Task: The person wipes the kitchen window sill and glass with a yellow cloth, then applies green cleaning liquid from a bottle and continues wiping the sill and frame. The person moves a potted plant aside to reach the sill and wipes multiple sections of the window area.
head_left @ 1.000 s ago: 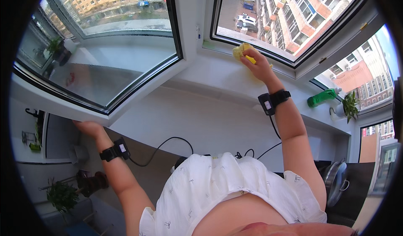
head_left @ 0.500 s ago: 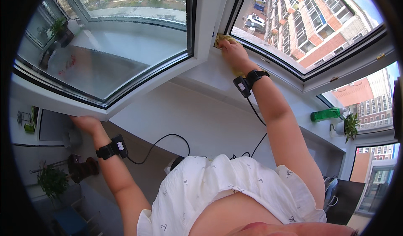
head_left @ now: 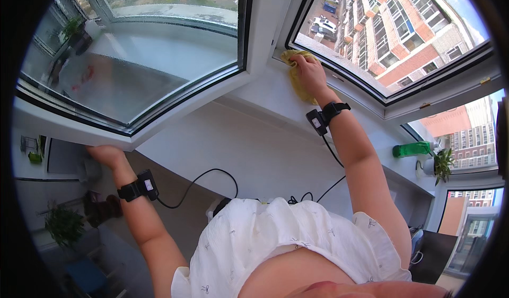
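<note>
A yellow cloth [head_left: 301, 88] is bunched under my right hand [head_left: 309, 75], whose fingers press it against the lower ledge of the white window frame [head_left: 344, 83]; its loose end hangs toward my wrist. On the left, the open window sash [head_left: 191, 99] is swung inward, its glass wet with droplets. My left hand [head_left: 107, 154] is at the lower edge of that sash, and its fingers are hidden behind the frame. Each wrist wears a black strap with a small cabled box.
A green spray bottle [head_left: 412, 149] lies on the sill at the right, beside a potted plant [head_left: 441, 162]. Below the window runs a white sill [head_left: 212, 139]. Black cables [head_left: 204, 173] trail from my wrists. More plants [head_left: 64, 225] stand at the lower left.
My right hand has slid with the cloth along the ledge, away from the frame's corner, to the right and slightly toward me. More of the cloth shows. My left hand stays at the sash.
</note>
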The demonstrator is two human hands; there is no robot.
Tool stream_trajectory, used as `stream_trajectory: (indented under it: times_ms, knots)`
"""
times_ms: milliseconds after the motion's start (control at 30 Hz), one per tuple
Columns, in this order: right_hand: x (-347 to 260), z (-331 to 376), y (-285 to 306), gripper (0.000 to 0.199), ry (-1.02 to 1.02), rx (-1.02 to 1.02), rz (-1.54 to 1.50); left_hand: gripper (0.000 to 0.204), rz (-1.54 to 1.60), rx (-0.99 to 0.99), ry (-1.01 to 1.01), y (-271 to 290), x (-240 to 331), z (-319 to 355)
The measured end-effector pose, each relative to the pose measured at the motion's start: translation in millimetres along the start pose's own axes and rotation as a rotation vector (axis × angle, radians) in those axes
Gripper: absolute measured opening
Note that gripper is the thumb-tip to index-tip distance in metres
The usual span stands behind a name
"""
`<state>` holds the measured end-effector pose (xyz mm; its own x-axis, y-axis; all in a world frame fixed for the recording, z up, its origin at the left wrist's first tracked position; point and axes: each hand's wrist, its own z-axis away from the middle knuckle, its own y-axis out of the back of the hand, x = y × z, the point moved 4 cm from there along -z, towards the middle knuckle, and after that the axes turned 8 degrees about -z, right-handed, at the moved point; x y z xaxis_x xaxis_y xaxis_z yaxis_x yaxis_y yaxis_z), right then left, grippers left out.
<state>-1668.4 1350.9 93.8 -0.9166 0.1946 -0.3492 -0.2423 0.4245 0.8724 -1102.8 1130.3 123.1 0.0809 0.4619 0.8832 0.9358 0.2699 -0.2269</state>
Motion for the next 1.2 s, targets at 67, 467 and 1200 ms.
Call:
stream_trajectory:
  times_ms: [67,467,1200]
  knots:
    - [-4,-2,-6,0.029,0.056,0.031,-0.007,0.051,-0.043,0.066,0.061,4,-3,0]
    - [-11,-3,1,0.040,0.002,-0.010,0.029,0.051,-0.036,0.053,0.079,8,-10,0]
    - [1,-1,-9,0.036,-0.301,-0.048,0.153,0.049,-0.028,0.046,0.031,0,-1,1]
